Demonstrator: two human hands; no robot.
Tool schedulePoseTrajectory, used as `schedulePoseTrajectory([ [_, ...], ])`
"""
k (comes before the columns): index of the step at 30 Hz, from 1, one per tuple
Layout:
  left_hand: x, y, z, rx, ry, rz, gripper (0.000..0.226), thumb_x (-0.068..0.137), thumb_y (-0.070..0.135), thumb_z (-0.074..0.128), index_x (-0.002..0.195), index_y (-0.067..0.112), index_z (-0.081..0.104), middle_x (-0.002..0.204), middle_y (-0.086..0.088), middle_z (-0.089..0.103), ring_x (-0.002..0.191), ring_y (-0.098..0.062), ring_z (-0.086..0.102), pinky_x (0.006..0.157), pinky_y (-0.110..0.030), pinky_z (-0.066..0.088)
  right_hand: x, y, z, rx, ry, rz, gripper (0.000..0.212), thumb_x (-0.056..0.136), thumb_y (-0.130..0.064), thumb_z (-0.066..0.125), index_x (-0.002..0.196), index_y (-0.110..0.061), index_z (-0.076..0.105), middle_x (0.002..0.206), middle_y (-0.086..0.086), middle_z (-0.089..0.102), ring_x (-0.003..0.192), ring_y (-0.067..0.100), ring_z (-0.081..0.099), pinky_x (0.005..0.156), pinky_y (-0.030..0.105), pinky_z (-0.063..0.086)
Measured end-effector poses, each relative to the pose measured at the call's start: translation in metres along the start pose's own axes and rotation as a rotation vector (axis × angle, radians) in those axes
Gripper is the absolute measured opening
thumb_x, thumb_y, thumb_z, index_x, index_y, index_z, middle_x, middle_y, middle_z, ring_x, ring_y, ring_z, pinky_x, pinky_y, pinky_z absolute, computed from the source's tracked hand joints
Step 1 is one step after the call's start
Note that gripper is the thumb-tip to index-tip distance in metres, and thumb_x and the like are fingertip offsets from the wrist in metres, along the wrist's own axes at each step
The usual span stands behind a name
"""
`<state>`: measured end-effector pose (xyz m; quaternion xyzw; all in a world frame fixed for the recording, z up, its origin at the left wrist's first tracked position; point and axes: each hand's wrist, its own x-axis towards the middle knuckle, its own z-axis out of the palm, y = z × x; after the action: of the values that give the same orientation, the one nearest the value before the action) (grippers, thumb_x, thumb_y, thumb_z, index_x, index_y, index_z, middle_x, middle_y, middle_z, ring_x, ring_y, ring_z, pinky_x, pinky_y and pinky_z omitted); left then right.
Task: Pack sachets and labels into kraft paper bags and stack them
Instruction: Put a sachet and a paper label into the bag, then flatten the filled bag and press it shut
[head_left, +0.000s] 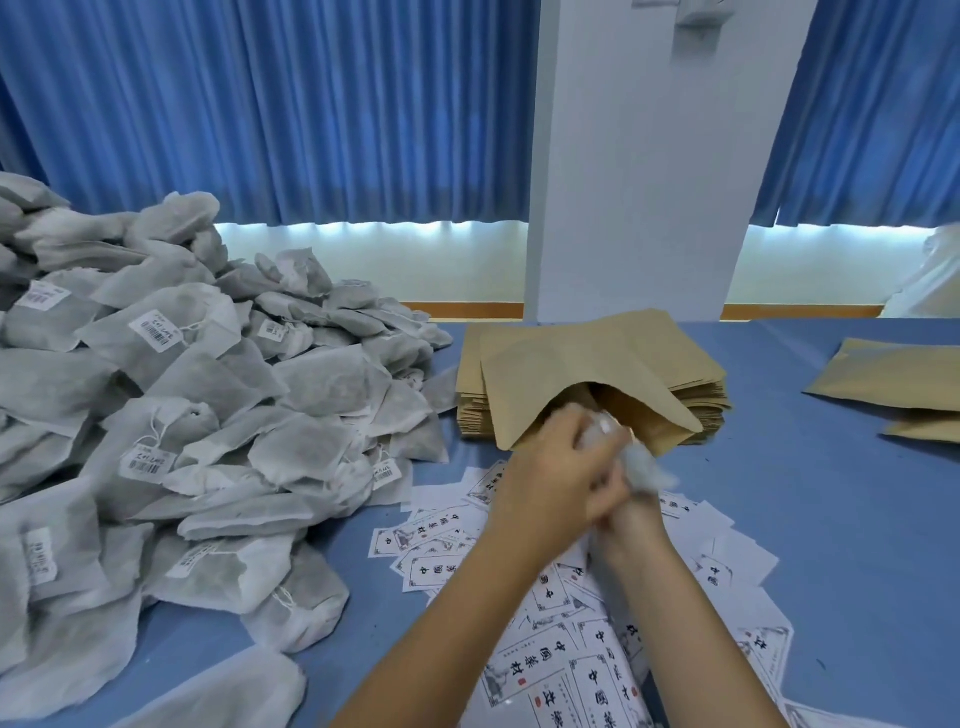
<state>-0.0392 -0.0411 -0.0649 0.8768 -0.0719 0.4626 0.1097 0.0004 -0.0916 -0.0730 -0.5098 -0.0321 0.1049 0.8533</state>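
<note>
Blue bench (810, 519). Big heap of grey sachets (208, 389) at left; stack of paper bags (709, 402) at centre back; labels (431, 540) strewn in front. Open bag (571, 358) lies on the stack. Left hand (550, 478) grip clamped on a blurred sachet (644, 467) at the bag's mouth. Right hand (628, 514) tucked beneath; cannot tell its grip.

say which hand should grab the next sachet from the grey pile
Left, probably. The left hand sits nearer the heap of grey fabric sachets on the left; the right hand would have to reach across.
</note>
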Motion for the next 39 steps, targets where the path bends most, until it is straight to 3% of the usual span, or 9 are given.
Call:
schedulePoseTrajectory([
  [4,0.029,-0.005,0.021,0.287,-0.239,-0.497,0.026,0.095,0.008,0.046,0.119,0.012,0.055,0.118,-0.013,0.049,0.108,-0.028,0.049,0.083,-0.033,0.045,0.011,-0.004,-0.026,-0.12,-0.11,0.096,0.029,0.09,0.006,0.042,0.096,-0.016,0.06,0.075,0.002,0.061,0.068,0.015,0.056,0.055,0.022,0.044],
  [10,0.058,-0.046,0.02,0.526,-0.597,-0.479,0.036,0.101,0.015,0.033,0.136,0.009,0.034,0.141,-0.015,0.037,0.131,-0.026,0.035,0.108,-0.032,0.024,-0.003,0.006,-0.012,-0.141,-0.23,0.02,0.061,0.088,0.016,0.028,0.126,-0.022,0.056,0.107,0.002,0.067,0.055,0.008,0.064,0.045,0.017,0.045],
  [14,0.057,-0.032,0.01,0.3,-0.56,-0.514,0.029,0.097,0.01,0.043,0.125,0.006,0.052,0.126,-0.016,0.053,0.11,-0.025,0.051,0.093,-0.03,0.038,0.005,-0.001,-0.018,-0.036,-0.154,0.068,0.04,0.092,0.012,0.033,0.111,-0.014,0.057,0.075,0.007,0.069,0.043,0.013,0.059,0.041,0.018,0.044],
  [18,0.007,-0.019,-0.006,0.003,0.06,0.06,0.019,0.089,0.011,0.048,0.085,0.005,0.066,0.084,-0.006,0.064,0.082,-0.024,0.055,0.067,-0.03,0.043,0.017,-0.004,-0.026,-0.001,-0.088,0.14,0.028,0.092,0.009,0.04,0.093,-0.012,0.058,0.063,0.002,0.066,0.048,0.01,0.059,0.041,0.019,0.045],
  [20,-0.021,-0.028,-0.015,-0.09,0.134,-0.058,0.019,0.086,0.012,0.044,0.072,0.011,0.057,0.069,0.002,0.054,0.068,-0.016,0.049,0.055,-0.026,0.037,0.022,-0.005,-0.028,0.028,-0.063,0.197,0.018,0.095,0.006,0.041,0.104,-0.003,0.055,0.072,0.011,0.064,0.044,0.013,0.059,0.041,0.02,0.047],
  [23,-0.042,-0.055,-0.009,-0.034,-0.142,-0.573,0.012,0.09,0.031,0.048,0.089,0.023,0.056,0.082,0.011,0.052,0.075,-0.007,0.049,0.06,-0.021,0.036,0.028,-0.008,-0.03,0.053,-0.067,0.25,0.015,0.098,0.003,0.042,0.111,0.002,0.05,0.077,0.014,0.061,0.046,0.014,0.059,0.045,0.02,0.05],
  [27,-0.058,-0.07,0.009,0.108,-0.566,-0.571,0.059,0.078,0.059,0.065,0.12,0.019,0.054,0.109,0.002,0.052,0.105,-0.014,0.045,0.088,-0.027,0.042,0.028,-0.009,-0.032,0.055,-0.074,0.251,0.015,0.098,0.003,0.043,0.111,0.001,0.05,0.08,0.014,0.061,0.057,0.019,0.057,0.046,0.019,0.051],
  [34,-0.058,-0.068,0.021,-0.058,-0.508,-0.678,0.04,0.082,0.03,0.073,0.117,0.017,0.061,0.111,-0.002,0.056,0.108,-0.015,0.051,0.081,-0.017,0.035,0.029,-0.009,-0.03,0.061,-0.086,0.267,0.013,0.099,0.001,0.041,0.111,0.001,0.047,0.079,0.015,0.058,0.06,0.022,0.053,0.045,0.02,0.05],
  [39,-0.061,-0.067,0.021,-0.043,-0.552,-0.738,0.04,0.084,0.046,0.066,0.113,0.02,0.061,0.111,-0.001,0.054,0.108,-0.015,0.051,0.093,-0.028,0.041,0.026,-0.009,-0.03,0.062,-0.085,0.277,0.014,0.099,0.001,0.041,0.113,0.002,0.046,0.078,0.016,0.057,0.061,0.022,0.053,0.043,0.019,0.05],
])
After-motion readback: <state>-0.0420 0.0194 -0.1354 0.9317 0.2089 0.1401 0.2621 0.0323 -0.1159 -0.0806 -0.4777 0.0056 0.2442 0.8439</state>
